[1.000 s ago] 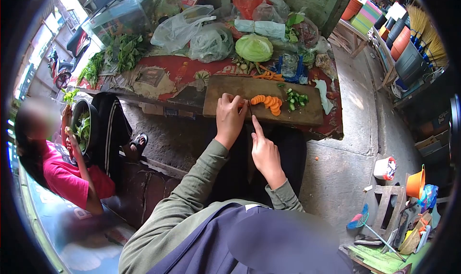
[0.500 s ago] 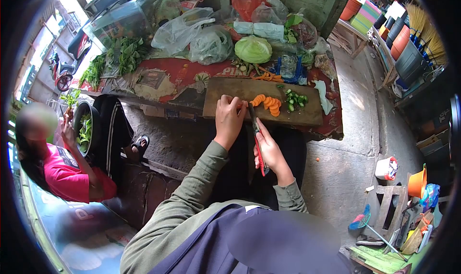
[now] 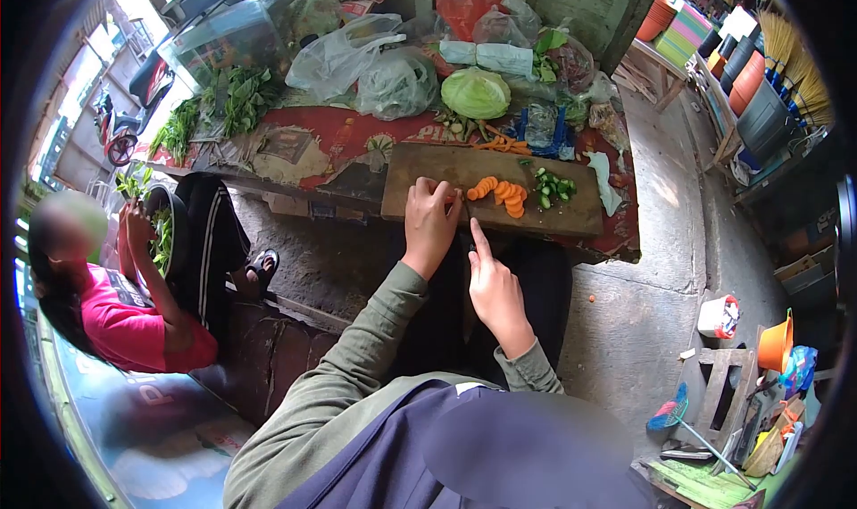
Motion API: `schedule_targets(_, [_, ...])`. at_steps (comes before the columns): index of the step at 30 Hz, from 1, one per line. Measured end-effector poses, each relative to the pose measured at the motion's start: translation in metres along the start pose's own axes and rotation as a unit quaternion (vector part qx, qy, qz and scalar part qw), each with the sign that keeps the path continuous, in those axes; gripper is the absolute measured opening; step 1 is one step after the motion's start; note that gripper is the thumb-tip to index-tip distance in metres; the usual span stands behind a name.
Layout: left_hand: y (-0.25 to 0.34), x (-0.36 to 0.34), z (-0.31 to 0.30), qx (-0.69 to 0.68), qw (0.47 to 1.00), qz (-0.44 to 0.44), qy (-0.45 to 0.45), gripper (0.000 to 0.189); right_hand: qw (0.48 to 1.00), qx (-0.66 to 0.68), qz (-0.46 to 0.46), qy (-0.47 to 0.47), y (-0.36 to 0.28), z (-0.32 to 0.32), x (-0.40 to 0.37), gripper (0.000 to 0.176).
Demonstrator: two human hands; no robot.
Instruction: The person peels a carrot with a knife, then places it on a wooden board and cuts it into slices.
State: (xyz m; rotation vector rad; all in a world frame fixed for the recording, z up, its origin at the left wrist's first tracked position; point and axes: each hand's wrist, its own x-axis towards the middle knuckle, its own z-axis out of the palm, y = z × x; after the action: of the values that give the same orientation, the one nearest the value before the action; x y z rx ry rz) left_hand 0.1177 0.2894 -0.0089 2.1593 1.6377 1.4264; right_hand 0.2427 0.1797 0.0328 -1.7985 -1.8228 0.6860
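Note:
On the wooden cutting board (image 3: 415,165), my left hand (image 3: 432,223) pinches a carrot piece (image 3: 449,207), mostly hidden by the fingers. My right hand (image 3: 497,293) grips a knife (image 3: 467,213), index finger stretched forward along it; the narrow dark blade stands beside my left fingertips, and most of the handle is hidden. Just right of the blade lie overlapping round carrot slices (image 3: 505,194). Further right is a small heap of chopped green vegetable (image 3: 555,188). Orange carrot strips (image 3: 504,143) lie behind the board's back edge.
Behind the board sit a cabbage (image 3: 476,94), plastic bags (image 3: 397,82) and a blue packet (image 3: 546,130). Leafy greens (image 3: 237,103) lie at the table's left. A seated person in pink (image 3: 143,317) holds leaves over a dark bowl (image 3: 178,232). Pale plastic (image 3: 603,183) lies by the board's right end.
My right hand has turned, its index finger now pointing forward; the red and black knife handle, plain before, is mostly hidden. The seated person's raised hand has come lower toward the bowl.

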Motion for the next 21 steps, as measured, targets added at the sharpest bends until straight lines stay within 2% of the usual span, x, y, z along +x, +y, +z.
schedule_targets(7, [0.002,0.0,-0.003,-0.007,1.0,-0.001,-0.007,0.013,1.0,0.0,0.01,-0.013,0.006,0.009,0.007,0.057])
schedule_targets(10, [0.0,-0.002,-0.001,-0.001,1.0,0.0,-0.008,0.014,1.0,0.014,-0.003,0.018,0.01,0.006,0.008,0.054])
schedule_targets(11, [-0.001,-0.002,0.0,-0.006,1.0,-0.001,-0.008,0.014,0.988,0.125,0.07,-0.049,0.009,-0.001,0.009,0.054])
schedule_targets(12, [0.0,-0.001,-0.001,-0.009,1.0,-0.003,-0.007,0.014,0.955,0.232,0.141,-0.116,0.006,-0.006,0.009,0.053])
schedule_targets(13, [0.0,0.0,-0.002,-0.009,1.0,-0.003,-0.006,0.014,0.94,0.292,0.14,-0.111,0.011,0.0,0.007,0.053])
schedule_targets(14, [0.0,0.0,-0.003,-0.011,1.0,-0.006,-0.008,0.015,0.94,0.292,0.139,-0.111,0.015,0.004,0.008,0.053])
schedule_targets(16, [0.001,-0.001,-0.003,-0.015,1.0,-0.009,-0.011,0.016,0.894,0.405,0.15,-0.119,0.024,0.007,0.009,0.053])
schedule_targets(20, [0.0,0.0,-0.003,-0.019,1.0,-0.007,-0.01,0.015,0.875,0.435,0.158,-0.142,0.026,0.001,0.009,0.053])
schedule_targets(21, [0.0,-0.001,-0.002,-0.024,1.0,-0.01,-0.008,0.015,0.928,0.326,0.138,-0.116,0.012,-0.007,0.005,0.053])
